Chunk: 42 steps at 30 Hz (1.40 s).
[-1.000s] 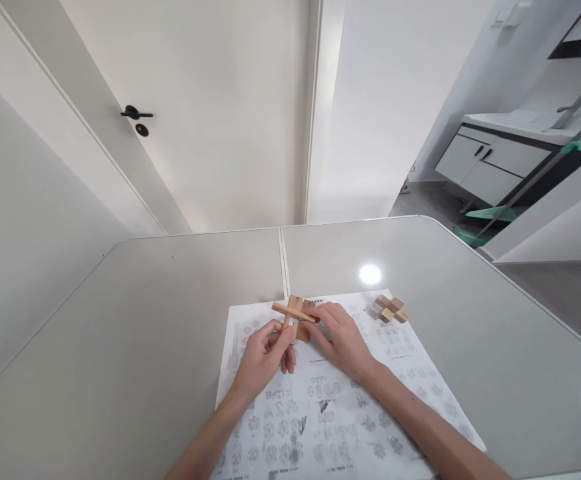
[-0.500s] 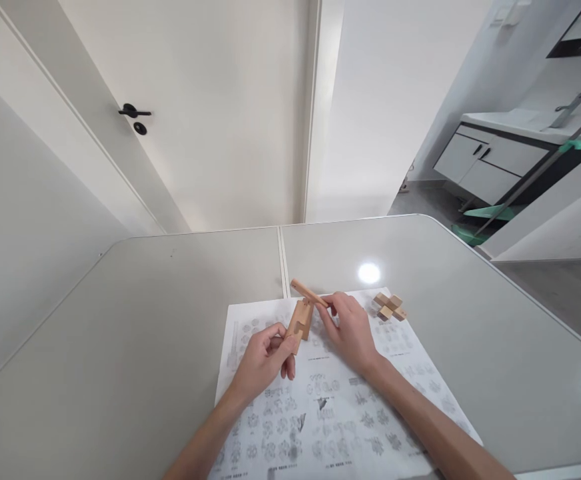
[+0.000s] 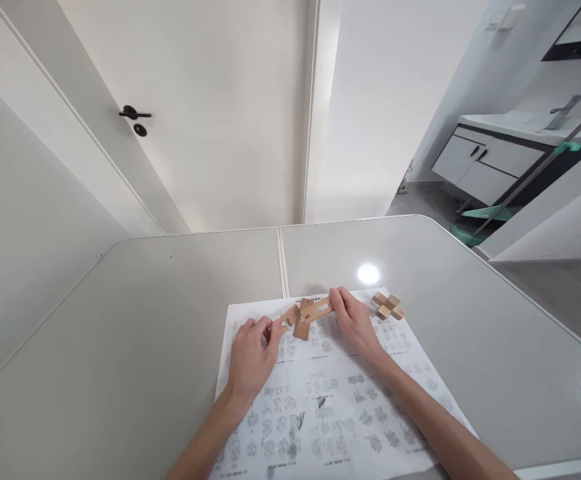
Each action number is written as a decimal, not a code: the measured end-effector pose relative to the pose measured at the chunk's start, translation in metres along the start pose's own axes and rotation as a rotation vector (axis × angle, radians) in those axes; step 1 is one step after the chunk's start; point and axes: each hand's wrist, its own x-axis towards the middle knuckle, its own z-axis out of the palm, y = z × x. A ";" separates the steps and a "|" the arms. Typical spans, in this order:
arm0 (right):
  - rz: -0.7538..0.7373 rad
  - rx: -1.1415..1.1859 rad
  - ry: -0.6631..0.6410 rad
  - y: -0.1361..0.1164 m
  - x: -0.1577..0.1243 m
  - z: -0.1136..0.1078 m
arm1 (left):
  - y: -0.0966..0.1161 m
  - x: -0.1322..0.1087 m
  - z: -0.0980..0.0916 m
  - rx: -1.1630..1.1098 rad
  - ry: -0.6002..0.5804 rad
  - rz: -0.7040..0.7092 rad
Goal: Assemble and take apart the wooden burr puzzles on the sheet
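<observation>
My left hand [image 3: 254, 352] pinches the near-left end of a notched wooden puzzle piece [image 3: 290, 315]. My right hand [image 3: 353, 322] grips the right end of a slotted wooden puzzle piece [image 3: 318, 309], whose left end meets the notched one. Beneath that meeting point, a third flat wooden piece [image 3: 301, 328] shows, tilted; what supports it I cannot tell. Under both hands lies a printed instruction sheet [image 3: 315, 373] with rows of small puzzle diagrams. Right of my right hand, an assembled wooden burr puzzle [image 3: 388, 306] rests near the sheet's far right corner.
The sheet lies on a grey glossy table [image 3: 180, 320] with a seam across its middle. Beyond the far edge stands a pale door [image 3: 230, 120] with a black handle [image 3: 134, 113]. A sink cabinet [image 3: 490, 160] stands at the right, past the table.
The right-hand piece has swung from pointing up-left to lying flatter, showing its slotted face. My left hand has shifted slightly left, and the notched piece has turned toward the right-hand one.
</observation>
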 end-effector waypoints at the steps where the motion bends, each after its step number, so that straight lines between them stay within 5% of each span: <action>1: -0.023 -0.026 -0.026 0.001 0.000 0.001 | -0.001 0.000 0.001 0.045 0.010 0.033; 13: -0.155 -0.320 -0.127 0.010 0.002 0.001 | -0.005 -0.003 0.010 0.259 0.044 0.190; 25: -0.209 -0.551 -0.040 0.023 0.004 0.005 | -0.012 -0.003 0.009 0.431 0.032 0.246; 34: -0.245 -0.339 -0.139 0.017 0.001 0.005 | -0.011 -0.003 0.009 0.456 0.033 0.259; 42: -0.263 -0.188 -0.222 0.011 -0.003 0.008 | -0.003 -0.008 0.010 0.133 -0.073 0.297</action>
